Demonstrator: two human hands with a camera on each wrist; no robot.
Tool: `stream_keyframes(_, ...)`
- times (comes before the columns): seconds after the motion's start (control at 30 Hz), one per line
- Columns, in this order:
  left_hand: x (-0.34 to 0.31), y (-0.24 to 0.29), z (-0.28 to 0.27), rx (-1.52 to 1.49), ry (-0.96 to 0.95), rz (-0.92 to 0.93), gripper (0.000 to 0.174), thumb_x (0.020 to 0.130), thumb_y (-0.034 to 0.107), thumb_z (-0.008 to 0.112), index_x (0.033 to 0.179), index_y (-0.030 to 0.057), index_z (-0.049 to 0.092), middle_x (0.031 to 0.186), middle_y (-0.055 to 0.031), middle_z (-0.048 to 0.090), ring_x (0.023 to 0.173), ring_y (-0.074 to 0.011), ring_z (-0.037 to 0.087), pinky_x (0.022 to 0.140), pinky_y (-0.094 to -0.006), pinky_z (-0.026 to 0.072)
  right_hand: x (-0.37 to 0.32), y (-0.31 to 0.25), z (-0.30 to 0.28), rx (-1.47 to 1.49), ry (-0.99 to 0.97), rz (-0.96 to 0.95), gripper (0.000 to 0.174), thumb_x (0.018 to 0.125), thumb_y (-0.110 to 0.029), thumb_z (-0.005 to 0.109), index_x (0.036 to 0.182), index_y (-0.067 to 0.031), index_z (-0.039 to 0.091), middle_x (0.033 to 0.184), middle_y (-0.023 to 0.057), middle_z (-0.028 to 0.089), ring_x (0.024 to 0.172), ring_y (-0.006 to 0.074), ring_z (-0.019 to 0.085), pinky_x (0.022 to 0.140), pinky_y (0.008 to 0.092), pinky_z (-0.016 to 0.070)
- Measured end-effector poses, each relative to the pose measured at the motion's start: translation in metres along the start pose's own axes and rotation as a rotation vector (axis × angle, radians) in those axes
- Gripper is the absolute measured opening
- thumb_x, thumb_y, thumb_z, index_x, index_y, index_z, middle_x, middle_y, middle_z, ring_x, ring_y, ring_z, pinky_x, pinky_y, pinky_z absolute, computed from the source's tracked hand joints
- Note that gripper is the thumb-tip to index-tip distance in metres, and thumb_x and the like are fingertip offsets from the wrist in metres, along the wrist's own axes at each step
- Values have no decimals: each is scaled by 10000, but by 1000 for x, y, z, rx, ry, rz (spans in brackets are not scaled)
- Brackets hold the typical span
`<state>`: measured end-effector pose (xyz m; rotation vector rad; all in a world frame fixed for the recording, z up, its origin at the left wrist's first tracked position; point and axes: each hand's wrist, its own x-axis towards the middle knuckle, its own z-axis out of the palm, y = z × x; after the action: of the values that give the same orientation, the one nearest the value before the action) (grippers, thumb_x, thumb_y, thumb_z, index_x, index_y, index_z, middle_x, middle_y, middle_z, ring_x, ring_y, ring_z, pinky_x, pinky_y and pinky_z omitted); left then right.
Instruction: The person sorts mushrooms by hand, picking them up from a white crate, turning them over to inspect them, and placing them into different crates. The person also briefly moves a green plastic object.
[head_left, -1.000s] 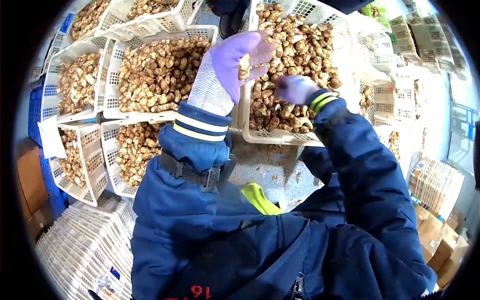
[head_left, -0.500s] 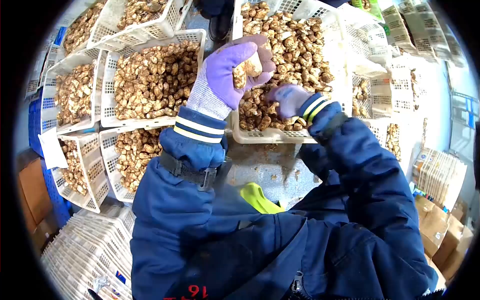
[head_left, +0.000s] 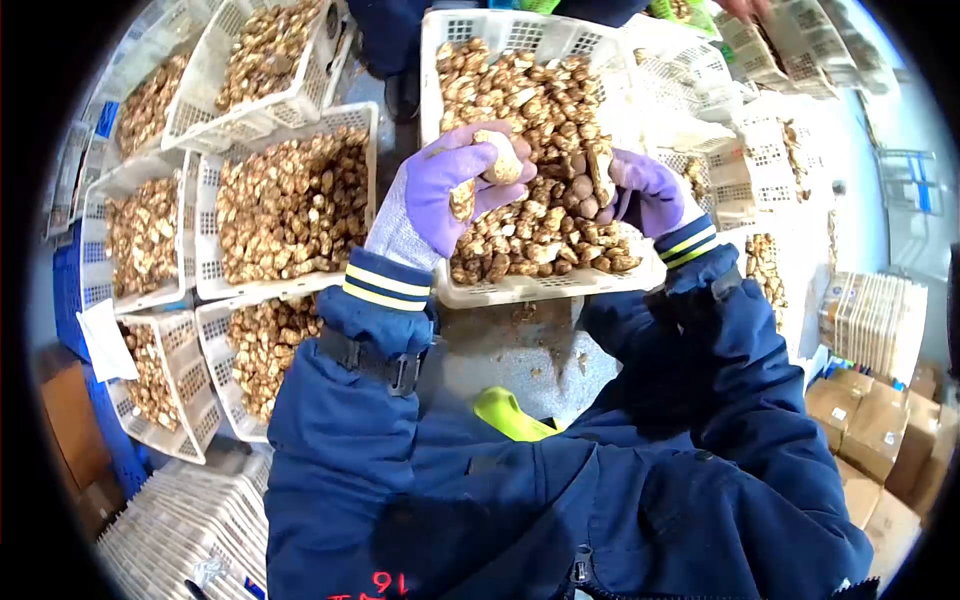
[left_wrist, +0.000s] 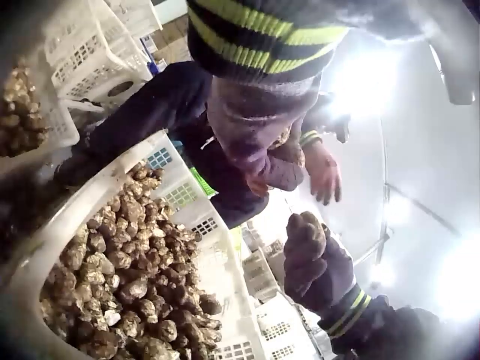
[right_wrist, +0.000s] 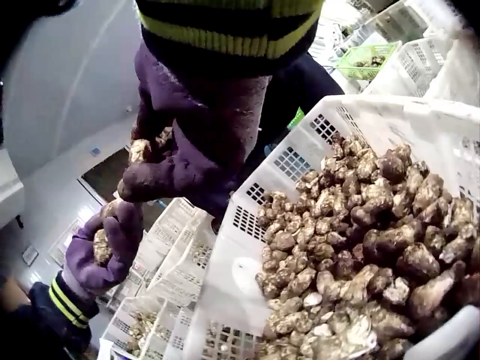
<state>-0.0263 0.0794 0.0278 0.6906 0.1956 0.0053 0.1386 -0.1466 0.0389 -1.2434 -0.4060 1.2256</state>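
In the head view my purple-gloved left hand (head_left: 440, 190) is over the left side of a white plastic crate (head_left: 540, 294) heaped with brown-and-cream mushrooms (head_left: 500, 215). It holds a large pale mushroom (head_left: 500, 160) between thumb and fingers, and a smaller mushroom (head_left: 462, 200) shows against the palm. Over the crate's right side, my gloved right hand (head_left: 650, 190) pinches a long mushroom (head_left: 602, 178) upright. The right wrist view shows that mushroom (right_wrist: 140, 151) at the right fingertips, with the left hand (right_wrist: 112, 244) beyond it.
More mushroom-filled crates (head_left: 290, 290) stand at the left, others (head_left: 765, 230) at the right. Stacked empty crates (head_left: 180, 530) sit at lower left, cardboard boxes (head_left: 860, 420) at lower right. Another person's hand (left_wrist: 324, 174) appears in the left wrist view.
My right hand has come up from the heap, moved right and now pinches a mushroom. The left hand keeps its mushrooms and has lowered slightly. The whole head view has shifted.
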Motion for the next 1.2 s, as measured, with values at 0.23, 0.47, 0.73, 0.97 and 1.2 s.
stream_keyframes(0.23,6,-3,36,152,-16,2,394,911,124,534,1272,-21,471,1148,-167,588,1054,-285,611,878,-359,536,-31,5,10,222,13,-82,531,889,-322,576,1240,67,494,999,127,649,842,196,660,706,265,548)
stream_keyframes(0.47,16,-20,21,-15,-95,-12,440,886,69,532,1305,-16,428,1250,-169,528,1152,-319,550,921,-393,524,12,13,-57,-37,376,-13,290,927,-168,544,1108,57,579,1045,103,613,933,177,628,794,288,542)
stream_keyframes(0.73,6,-13,24,149,169,-73,395,920,162,560,1257,-27,483,1157,-152,590,1083,-272,593,921,-354,520,28,-74,47,-915,382,-337,356,919,-201,562,1233,-33,566,1097,72,642,1019,156,600,879,277,482)
stream_keyframes(0.97,8,-26,25,234,411,82,320,886,220,657,1106,-4,595,950,-68,647,796,-118,627,648,-249,537,6,7,106,-1126,414,-571,392,816,-200,627,1156,-16,560,955,207,606,932,383,584,815,416,473)
stream_keyframes(1.2,0,-6,28,210,338,-26,471,928,381,565,1171,-23,553,903,-119,628,688,-142,616,552,-224,488,-4,6,66,32,121,-130,435,922,-197,526,1269,62,490,1020,134,646,839,199,662,728,290,538)
